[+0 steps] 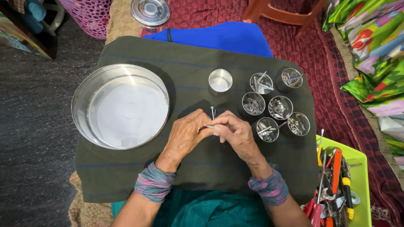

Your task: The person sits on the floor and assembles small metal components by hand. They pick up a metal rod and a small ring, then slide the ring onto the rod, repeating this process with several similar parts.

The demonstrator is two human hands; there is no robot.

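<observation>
Pinching slim metal bolt, left hand, right hand, dark woven cloth

A large steel tray lies left on the cloth. Small cups of hardware cluster right. A tool tray sits beside the cloth's right edge.
</observation>
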